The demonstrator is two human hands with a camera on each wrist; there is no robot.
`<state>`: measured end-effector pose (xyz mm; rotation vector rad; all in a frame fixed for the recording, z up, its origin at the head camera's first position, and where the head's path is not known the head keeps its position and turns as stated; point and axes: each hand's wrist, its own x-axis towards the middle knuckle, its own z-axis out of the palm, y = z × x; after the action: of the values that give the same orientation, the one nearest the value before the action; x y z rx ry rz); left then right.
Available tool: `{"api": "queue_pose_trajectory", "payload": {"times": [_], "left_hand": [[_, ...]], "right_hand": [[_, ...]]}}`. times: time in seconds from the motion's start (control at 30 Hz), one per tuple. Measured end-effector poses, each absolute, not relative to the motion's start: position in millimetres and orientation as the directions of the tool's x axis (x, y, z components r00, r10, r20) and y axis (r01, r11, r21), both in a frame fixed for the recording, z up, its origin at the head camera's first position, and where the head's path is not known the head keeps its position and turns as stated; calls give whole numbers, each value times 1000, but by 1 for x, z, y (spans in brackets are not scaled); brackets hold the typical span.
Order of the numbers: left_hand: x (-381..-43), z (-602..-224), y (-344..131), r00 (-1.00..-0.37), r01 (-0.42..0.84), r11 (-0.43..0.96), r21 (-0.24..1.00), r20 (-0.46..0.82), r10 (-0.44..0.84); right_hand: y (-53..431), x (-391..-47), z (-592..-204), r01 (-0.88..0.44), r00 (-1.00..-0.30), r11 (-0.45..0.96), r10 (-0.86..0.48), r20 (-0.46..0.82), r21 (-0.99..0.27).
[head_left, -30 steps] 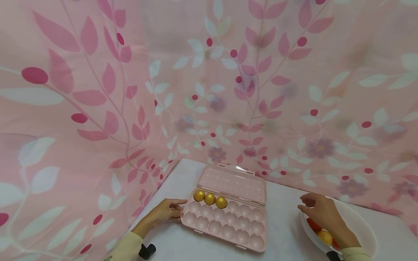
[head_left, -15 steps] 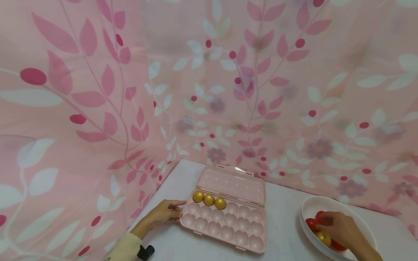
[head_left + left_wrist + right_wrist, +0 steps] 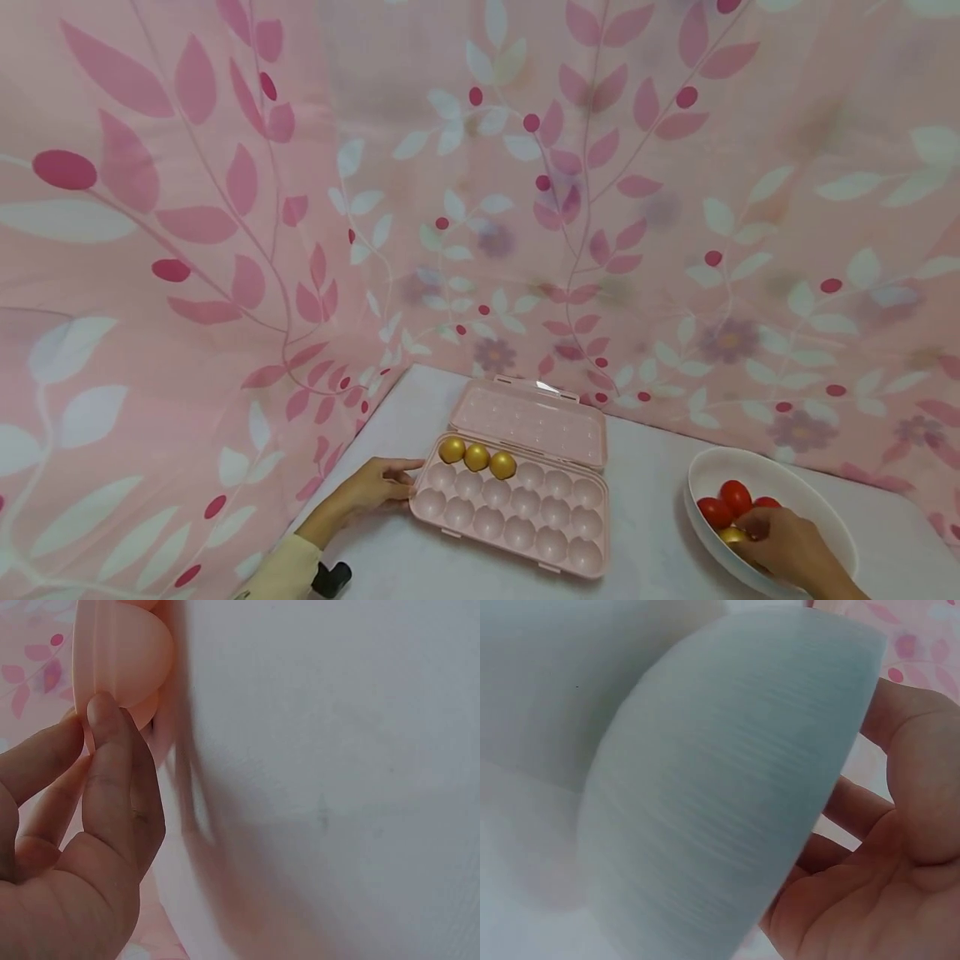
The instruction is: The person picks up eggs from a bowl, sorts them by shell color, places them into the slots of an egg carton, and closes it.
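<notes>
My left hand (image 3: 372, 486) pinches the left rim of a pink egg box (image 3: 517, 533); the left wrist view shows thumb and fingers on that rim (image 3: 84, 682). The box's lid (image 3: 528, 421) is folded back. Three golden eggs (image 3: 476, 457) sit in the left of its back row. Inside a white bowl (image 3: 708, 467), my right hand (image 3: 787, 550) has its fingers around another golden egg (image 3: 731, 536), partly covered by them. Red eggs (image 3: 736, 497) lie beside it. From the right wrist, the bowl's outer wall (image 3: 712, 787) hides the fingertips.
A white-covered table (image 3: 645, 500) lies between box and bowl. Pink leaf-patterned cloth (image 3: 525, 208) hangs behind the table and on the left. A black strap piece (image 3: 332, 578) shows at the left sleeve (image 3: 281, 571).
My right hand has come down from above the bowl's rim into it, then shifted onto the golden egg, uncovering red eggs. The left hand stays on the box rim.
</notes>
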<state>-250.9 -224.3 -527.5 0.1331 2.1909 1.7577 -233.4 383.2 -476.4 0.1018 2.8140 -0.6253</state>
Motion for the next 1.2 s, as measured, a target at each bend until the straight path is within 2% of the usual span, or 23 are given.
{"api": "queue_pose_trajectory", "payload": {"times": [0.17,0.5,0.77,1.2], "left_hand": [[-250,-526,-226,-939,-138,232,963,-201,279],[-250,-527,-223,-936,-151,225,963,-212,280],[-252,-526,-226,-938,-153,235,960,-216,270],[-251,-525,-224,-938,-142,240,960,-208,276]], "right_hand": [[381,-233,-482,101,-967,906,-8,-255,-411],[382,-235,-495,185,-942,878,30,-334,-441],[378,-234,-492,98,-970,902,-7,-241,-421],[383,-228,-489,97,-982,892,14,-187,-441]]}}
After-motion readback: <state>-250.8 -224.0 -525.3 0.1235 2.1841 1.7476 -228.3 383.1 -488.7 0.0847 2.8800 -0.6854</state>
